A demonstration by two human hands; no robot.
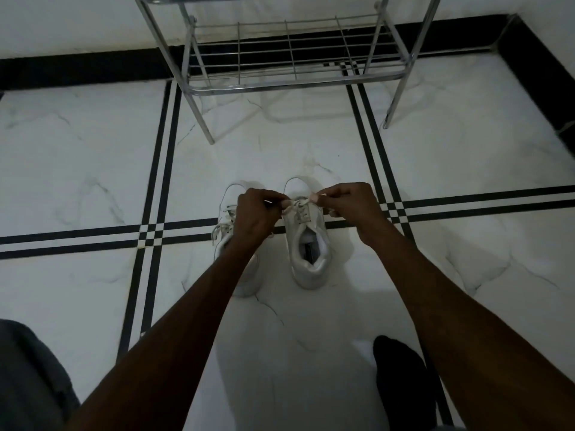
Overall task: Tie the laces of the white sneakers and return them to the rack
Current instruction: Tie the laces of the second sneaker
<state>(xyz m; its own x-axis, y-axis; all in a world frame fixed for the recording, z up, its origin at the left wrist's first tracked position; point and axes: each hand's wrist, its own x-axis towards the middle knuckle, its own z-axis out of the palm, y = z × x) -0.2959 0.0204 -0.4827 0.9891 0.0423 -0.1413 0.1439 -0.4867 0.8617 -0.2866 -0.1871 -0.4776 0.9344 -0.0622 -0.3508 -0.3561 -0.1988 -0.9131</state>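
1. The floor point(93, 150) is white marble-look tile crossed by paired black lines, with a black skirting band along the far wall and down the right side. It carries everything here.

2. The rack point(292, 85) is chrome wire and stands at the far edge of the floor against the wall. Its lowest wire shelf is in view, along with 2 front legs planted on the tile.

3. 2 bare forearms reach in from the near edge of the floor and meet over the shoes. A black-socked foot point(401, 381) sits near the near edge under the right forearm, and grey cloth point(28, 377) fills the near-left corner.

4. The right sneaker point(308, 241) sits at mid-floor, toe toward the rack, heel opening facing up, straddling the black cross lines. The left sneaker point(228, 225) is just beside it; the left forearm covers most of it, and its laces trail loose down its left side.

5. The left hand point(258, 213) is curled closed, thumb and fingertips pinched on a strand of the lace point(295, 205) above the right sneaker's upper eyelets.

6. The right hand point(351, 203) is likewise curled shut, pinching the other end of the same lace; both strands run taut from a crossing over the tongue out to the 2 hands.
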